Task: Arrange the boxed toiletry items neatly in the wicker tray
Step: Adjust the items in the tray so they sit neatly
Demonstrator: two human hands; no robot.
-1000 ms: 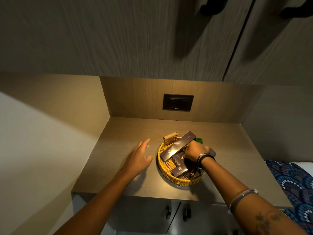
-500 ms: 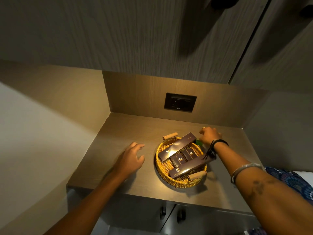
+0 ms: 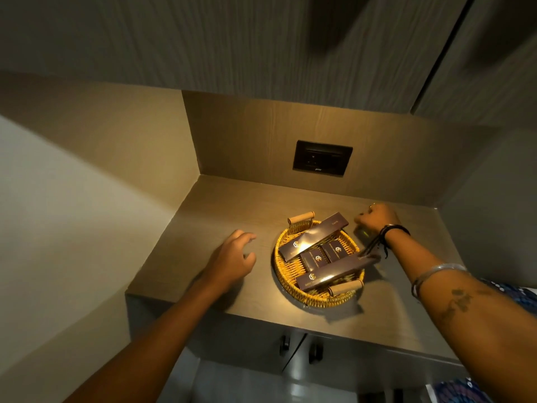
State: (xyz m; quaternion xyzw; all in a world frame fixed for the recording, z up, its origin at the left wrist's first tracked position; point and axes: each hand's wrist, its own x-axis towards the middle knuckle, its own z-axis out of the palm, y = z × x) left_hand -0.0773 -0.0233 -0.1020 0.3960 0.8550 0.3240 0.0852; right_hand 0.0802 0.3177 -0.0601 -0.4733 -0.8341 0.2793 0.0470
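The right hand [image 3: 376, 218] has left the round yellow wicker tray [image 3: 283, 267] and now sits beyond its far right rim, knuckles up and fingers curled downward over a small dark item with a greenish glint [image 3: 363, 233] on the brown wood-grain counter [image 3: 203, 228]. Motion blur hides the fingertips, so I cannot tell whether they have closed on that item or only hover above it. The left hand [image 3: 232, 257] rests on the counter just left of the tray, fingers loosely spread and holding nothing.

A second ago the right hand was down inside the tray, covering the boxes; half a second ago it had already lifted out toward the back right corner, and it is now slightly farther right and lower. The left hand has barely shifted.

With the hand gone, the contents show plainly: a long dark brown box at the far side [image 3: 315, 237], angled with one end over the rim; two small square dark boxes [image 3: 325, 254] side by side in the middle; and a second long dark box at the near side [image 3: 337, 273], roughly parallel to the first. That reads as a tidy layout, so the arranging looks nearly done, and the item by the rim is probably the last piece to bring in.
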